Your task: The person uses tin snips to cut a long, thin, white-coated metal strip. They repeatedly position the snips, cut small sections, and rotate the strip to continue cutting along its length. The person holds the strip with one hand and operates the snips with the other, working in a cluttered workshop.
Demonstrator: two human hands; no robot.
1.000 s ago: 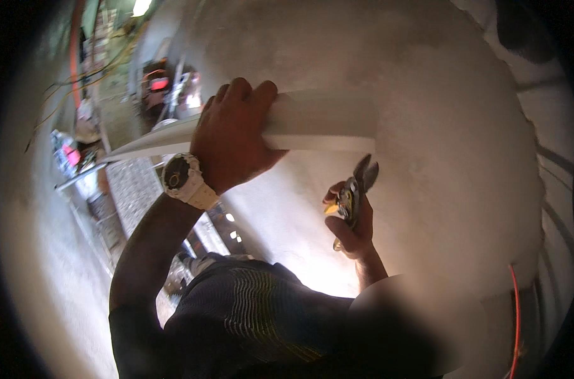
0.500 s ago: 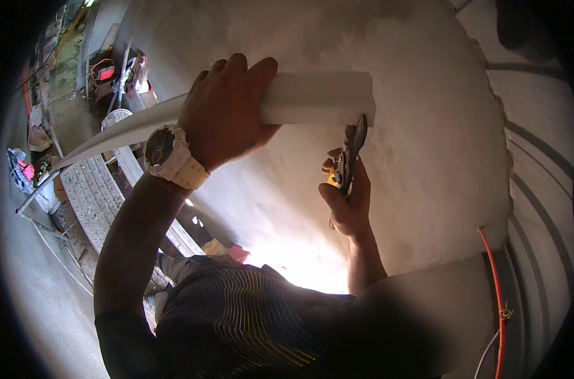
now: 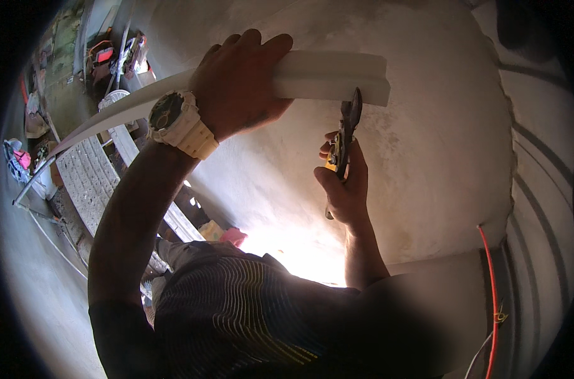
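My left hand (image 3: 243, 82), with a white watch on the wrist, grips a long white strip (image 3: 325, 72) from above, its fingers curled over the top edge. The strip runs out to the left in a long bend and ends just right of my hand. My right hand (image 3: 344, 189) is closed on a pair of snips (image 3: 347, 132) with yellow on the handles. The snips' blades point up at the lower edge of the strip near its right end; I cannot tell whether they touch it.
A plastered wall (image 3: 426, 158) fills the middle and right. Left and below are scaffold planks (image 3: 91, 177), metal tubes (image 3: 41, 177) and piled bags and tools (image 3: 104, 55). An orange cable (image 3: 489, 265) hangs at the lower right. My striped shirt is at the bottom.
My left hand and the strip have moved upward. My right hand has raised the snips from below the strip to its lower edge near the right end.
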